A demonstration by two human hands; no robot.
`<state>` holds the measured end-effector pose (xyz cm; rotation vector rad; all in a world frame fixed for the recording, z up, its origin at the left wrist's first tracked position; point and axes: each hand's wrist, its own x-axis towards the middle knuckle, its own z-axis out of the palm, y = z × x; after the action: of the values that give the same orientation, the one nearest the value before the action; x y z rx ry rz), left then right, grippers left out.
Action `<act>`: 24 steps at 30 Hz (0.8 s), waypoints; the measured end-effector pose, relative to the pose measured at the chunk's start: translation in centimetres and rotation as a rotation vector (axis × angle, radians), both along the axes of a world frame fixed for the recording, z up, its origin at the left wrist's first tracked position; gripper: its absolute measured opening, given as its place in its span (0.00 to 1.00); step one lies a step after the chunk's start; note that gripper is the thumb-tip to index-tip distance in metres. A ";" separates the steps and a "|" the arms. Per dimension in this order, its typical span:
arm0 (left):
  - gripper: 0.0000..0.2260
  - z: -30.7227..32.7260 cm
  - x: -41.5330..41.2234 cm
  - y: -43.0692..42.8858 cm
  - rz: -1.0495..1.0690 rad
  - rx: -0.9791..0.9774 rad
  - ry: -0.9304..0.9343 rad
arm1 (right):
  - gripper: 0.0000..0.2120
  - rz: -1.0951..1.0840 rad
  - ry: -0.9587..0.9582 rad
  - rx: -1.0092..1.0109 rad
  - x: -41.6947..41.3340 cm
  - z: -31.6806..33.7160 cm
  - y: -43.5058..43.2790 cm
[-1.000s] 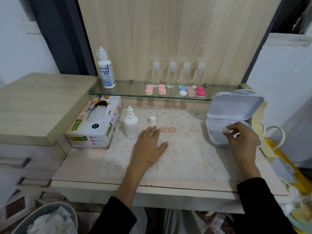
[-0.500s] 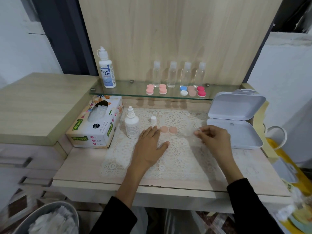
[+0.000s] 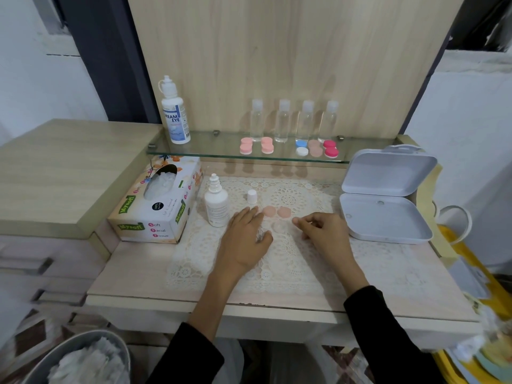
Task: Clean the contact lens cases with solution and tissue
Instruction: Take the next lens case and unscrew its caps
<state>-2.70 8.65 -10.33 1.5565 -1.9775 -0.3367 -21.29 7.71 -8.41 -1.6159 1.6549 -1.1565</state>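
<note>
Left grip (image 3: 243, 239) lies flat, right grip (image 3: 324, 231) curls loosely, both empty; two peach caps (image 3: 269, 211) near, four bottles (image 3: 282, 123) on far shelf (image 3: 216, 151).

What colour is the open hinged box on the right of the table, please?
Pale greyish white; the hinged box shows best in the head view.

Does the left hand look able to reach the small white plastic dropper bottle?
Likely yes: the left hand lies flat on the cream lace mat right beside the small white plastic dropper bottle, with nothing between them.
</note>
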 end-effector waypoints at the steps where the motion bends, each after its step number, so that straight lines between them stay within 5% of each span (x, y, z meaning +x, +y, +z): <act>1: 0.23 0.0 0.0 0.0 0.002 0.001 -0.002 | 0.08 0.016 -0.003 -0.008 -0.2 -0.1 0.1; 12: 0.24 -0.1 0.0 0.1 0.007 0.003 -0.017 | 0.09 0.091 -0.150 0.017 0.5 -0.3 1.6; 24: 0.13 0.4 0.1 0.7 0.080 -0.168 0.060 | 0.18 0.075 0.059 -0.146 0.6 -1.1 1.7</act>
<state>-2.55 9.35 -9.90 1.4964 -1.8422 -0.1777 -20.72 9.38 -9.51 -1.8031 1.5630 -1.2266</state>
